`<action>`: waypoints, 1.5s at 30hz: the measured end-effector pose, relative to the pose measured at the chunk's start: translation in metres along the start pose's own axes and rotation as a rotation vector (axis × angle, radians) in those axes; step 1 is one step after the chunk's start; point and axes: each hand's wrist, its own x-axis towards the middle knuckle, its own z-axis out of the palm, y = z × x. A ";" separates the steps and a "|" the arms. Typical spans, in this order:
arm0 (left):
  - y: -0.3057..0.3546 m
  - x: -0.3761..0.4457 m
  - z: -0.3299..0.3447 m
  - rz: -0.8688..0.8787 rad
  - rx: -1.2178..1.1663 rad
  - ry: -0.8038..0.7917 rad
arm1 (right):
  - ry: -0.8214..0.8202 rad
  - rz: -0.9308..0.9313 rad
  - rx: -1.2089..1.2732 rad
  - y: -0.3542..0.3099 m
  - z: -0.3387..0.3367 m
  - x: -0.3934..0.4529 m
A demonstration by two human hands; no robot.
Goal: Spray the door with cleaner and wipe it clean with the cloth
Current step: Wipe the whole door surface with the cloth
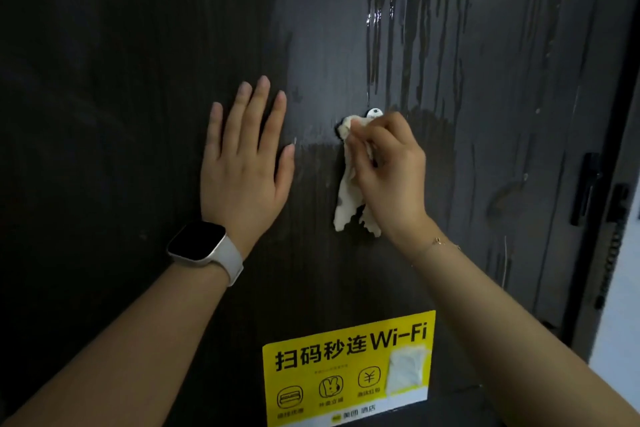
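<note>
A dark wood-grain door fills the view. Wet streaks of cleaner run down its upper right part. My right hand pinches a crumpled whitish cloth and presses it against the door at a small round peephole cover. The cloth's loose end hangs below my fingers. My left hand lies flat on the door to the left of the cloth, fingers straight and spread, with a smartwatch on the wrist. No spray bottle is in view.
A yellow Wi-Fi sticker is stuck low on the door, with a torn white patch on its right side. The door's black handle and lock sit at the right edge, beside a pale wall strip.
</note>
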 end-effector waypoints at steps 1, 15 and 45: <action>0.000 0.000 0.000 0.003 -0.001 0.004 | 0.006 0.011 -0.008 0.003 -0.002 -0.006; 0.000 -0.001 0.002 0.017 -0.046 0.044 | 0.050 0.075 -0.062 0.028 -0.026 0.033; -0.003 -0.002 0.001 0.003 -0.149 0.073 | -0.436 -0.253 -0.031 -0.011 -0.004 -0.022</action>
